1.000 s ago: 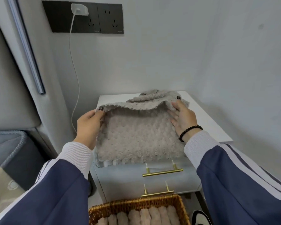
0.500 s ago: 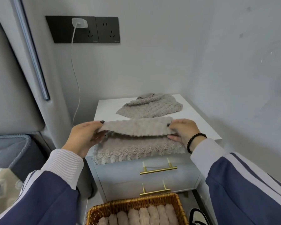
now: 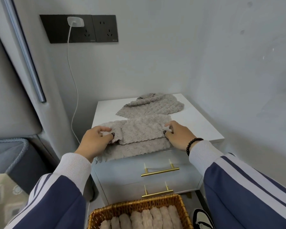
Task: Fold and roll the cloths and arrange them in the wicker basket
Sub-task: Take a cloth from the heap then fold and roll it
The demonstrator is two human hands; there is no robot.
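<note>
A fluffy beige cloth [image 3: 139, 134] lies folded over on itself at the front of the white nightstand top [image 3: 196, 123], its lower layer hanging slightly over the front edge. My left hand [image 3: 94, 141] pinches the folded flap at its left end. My right hand [image 3: 178, 134] pinches the flap's right end. Behind it, a second grey cloth [image 3: 152, 104] lies crumpled at the back of the top. The wicker basket [image 3: 135, 205] stands on the floor below, holding several rolled cloths [image 3: 139, 219] side by side.
The nightstand has two drawers with gold handles [image 3: 160, 171]. A wall stands close on the right. A black socket panel [image 3: 79, 28] with a white charger and cable is on the back wall. A padded headboard and bed [image 3: 10, 146] are at left. A shoe [image 3: 201, 219] is beside the basket.
Both hands brought the cloth's far edge toward me and laid it over the near half, making a fold. The crumpled cloth behind came into view.
</note>
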